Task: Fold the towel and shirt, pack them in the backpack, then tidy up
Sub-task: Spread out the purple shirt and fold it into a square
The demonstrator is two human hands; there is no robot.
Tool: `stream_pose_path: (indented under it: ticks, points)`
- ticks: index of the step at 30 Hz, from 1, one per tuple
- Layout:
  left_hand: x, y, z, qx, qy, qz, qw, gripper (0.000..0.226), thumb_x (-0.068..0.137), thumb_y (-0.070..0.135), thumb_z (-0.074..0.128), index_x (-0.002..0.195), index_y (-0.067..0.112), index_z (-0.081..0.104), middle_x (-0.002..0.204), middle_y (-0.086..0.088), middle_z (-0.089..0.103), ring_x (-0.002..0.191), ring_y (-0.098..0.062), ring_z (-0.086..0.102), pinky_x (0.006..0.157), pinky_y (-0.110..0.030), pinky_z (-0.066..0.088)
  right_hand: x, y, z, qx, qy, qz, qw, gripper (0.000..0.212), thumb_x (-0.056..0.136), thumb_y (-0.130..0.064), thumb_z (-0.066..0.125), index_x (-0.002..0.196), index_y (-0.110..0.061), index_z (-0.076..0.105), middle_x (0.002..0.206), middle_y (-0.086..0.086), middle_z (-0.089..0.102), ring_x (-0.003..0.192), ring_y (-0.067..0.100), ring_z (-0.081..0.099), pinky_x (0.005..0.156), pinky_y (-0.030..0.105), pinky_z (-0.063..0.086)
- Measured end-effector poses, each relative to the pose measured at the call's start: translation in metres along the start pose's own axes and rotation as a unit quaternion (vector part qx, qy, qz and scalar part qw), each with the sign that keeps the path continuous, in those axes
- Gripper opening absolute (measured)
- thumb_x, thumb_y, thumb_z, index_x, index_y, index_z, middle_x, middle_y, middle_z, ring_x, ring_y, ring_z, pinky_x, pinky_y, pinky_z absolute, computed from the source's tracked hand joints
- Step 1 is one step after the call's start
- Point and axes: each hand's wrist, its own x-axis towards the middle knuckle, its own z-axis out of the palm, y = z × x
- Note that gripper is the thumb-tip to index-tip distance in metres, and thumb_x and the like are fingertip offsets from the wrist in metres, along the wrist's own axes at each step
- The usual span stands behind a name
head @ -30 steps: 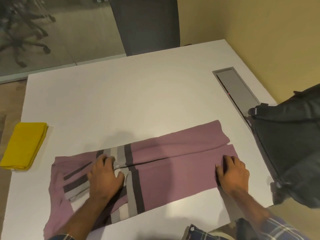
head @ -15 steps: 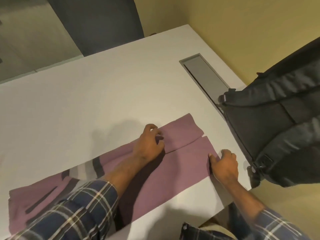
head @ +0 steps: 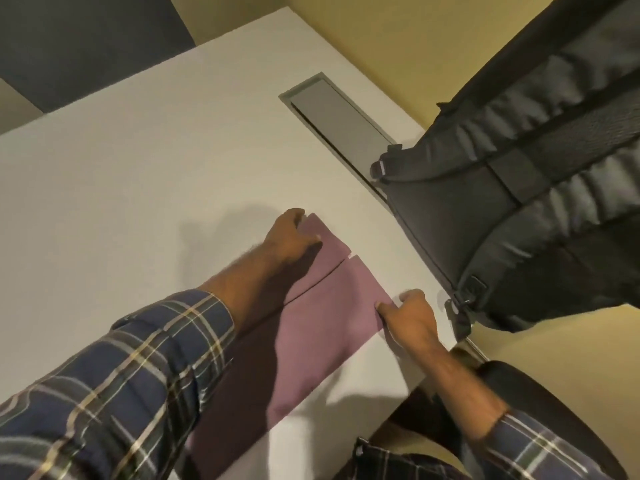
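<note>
Mauve knitted fabric shirt point(head: 322, 317) lies flat on white worktop point(head: 138, 188); left hand point(head: 289, 237) and right hand point(head: 410, 315) each pinch a hem corner; recommend lifting both corners evenly for a square fold.

I'm seeing the mauve cotton shirt point(head: 322, 317) lying flat on the white table, its two side flaps folded inward and meeting along a seam. The black padded fabric backpack point(head: 512, 202) is sitting just beside its end, overhanging the table's edge.
</note>
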Motion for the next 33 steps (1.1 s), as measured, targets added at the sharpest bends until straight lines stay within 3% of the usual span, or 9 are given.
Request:
stream_pose_path:
  ticks: [3,5,8,12,15,18,22,27,33]
  points:
    - [0.006,0.007,0.004,0.012,0.019,-0.005,1.0,0.043,0.086,0.021,0.072,0.126,0.012,0.059,0.118,-0.006,0.063,0.109,-0.027,0.062,0.093,-0.035,0.052,0.006,0.001,-0.002,0.068,-0.015,0.025,0.997,0.028,0.089,-0.022,0.07,0.107,-0.01,0.052,0.096,0.0,0.057,0.092,0.021,0.06,0.075,0.032,0.052]
    - [0.001,0.013,0.003,-0.031,0.03,-0.008,0.999,0.011,0.09,0.007,0.063,0.096,0.012,0.07,0.083,-0.003,0.067,0.081,-0.023,0.064,0.069,-0.028,0.051,0.007,0.0,-0.004,0.139,-0.036,0.037,0.989,0.023,0.086,-0.013,0.072,0.103,0.0,0.063,0.087,0.006,0.06,0.079,0.018,0.061,0.063,0.025,0.05]
    - [-0.006,0.012,-0.006,-0.029,0.009,-0.003,1.0,0.029,0.084,-0.009,0.052,0.085,0.011,0.073,0.067,0.003,0.065,0.059,-0.011,0.059,0.054,-0.019,0.046,-0.003,-0.005,-0.012,0.248,-0.114,0.017,0.962,0.013,0.084,0.008,0.063,0.095,0.006,0.069,0.063,0.008,0.058,0.046,0.011,0.046,0.042,0.02,0.036]
    - [-0.017,0.0,-0.03,-0.02,0.05,-0.011,0.998,0.033,0.074,-0.011,0.05,0.071,0.015,0.071,0.069,-0.001,0.068,0.064,-0.017,0.063,0.057,-0.024,0.051,-0.017,-0.007,-0.016,0.267,-0.206,-0.06,0.939,0.042,0.081,0.02,0.054,0.112,-0.004,0.069,0.062,0.002,0.059,0.05,0.013,0.041,0.049,0.025,0.031]
    - [-0.027,-0.016,-0.045,-0.004,0.077,-0.003,0.997,0.026,0.074,-0.01,0.056,0.069,0.012,0.07,0.072,-0.007,0.071,0.068,-0.025,0.068,0.062,-0.037,0.06,-0.032,-0.009,-0.012,0.24,-0.233,-0.129,0.933,0.055,0.078,0.025,0.055,0.118,-0.01,0.066,0.075,0.0,0.071,0.065,0.013,0.065,0.06,0.022,0.054]
    - [-0.039,-0.031,-0.051,0.034,0.096,0.015,0.995,0.016,0.07,-0.006,0.063,0.07,0.009,0.068,0.068,-0.011,0.071,0.062,-0.026,0.07,0.056,-0.038,0.061,-0.044,-0.005,0.001,0.12,-0.232,-0.222,0.939,0.061,0.076,0.013,0.067,0.128,-0.019,0.063,0.111,-0.001,0.072,0.099,0.016,0.069,0.088,0.032,0.058]
    - [-0.051,-0.051,-0.057,0.124,0.126,0.062,0.982,0.017,0.071,0.003,0.059,0.066,0.018,0.067,0.068,0.001,0.069,0.066,-0.014,0.064,0.059,-0.025,0.046,-0.067,0.003,0.028,-0.087,-0.2,-0.292,0.931,0.071,0.078,-0.012,0.06,0.143,-0.038,0.045,0.126,-0.015,0.059,0.108,0.012,0.059,0.095,0.031,0.052]
    - [-0.061,-0.079,-0.062,0.13,0.157,0.038,0.978,0.032,0.07,-0.001,0.049,0.077,0.025,0.066,0.094,0.002,0.069,0.086,-0.018,0.06,0.081,-0.03,0.048,-0.08,0.023,0.059,-0.161,-0.14,-0.422,0.881,0.065,0.084,-0.015,0.058,0.147,-0.023,0.044,0.13,-0.004,0.063,0.114,0.018,0.061,0.098,0.025,0.047]
    - [-0.072,-0.082,-0.053,0.069,0.217,0.015,0.974,0.029,0.081,-0.001,0.051,0.097,0.009,0.073,0.108,-0.005,0.069,0.096,-0.017,0.058,0.085,-0.025,0.043,-0.084,0.017,0.068,-0.204,-0.201,-0.426,0.858,0.069,0.09,-0.018,0.051,0.155,-0.02,0.028,0.135,0.0,0.057,0.118,0.021,0.056,0.102,0.03,0.043]
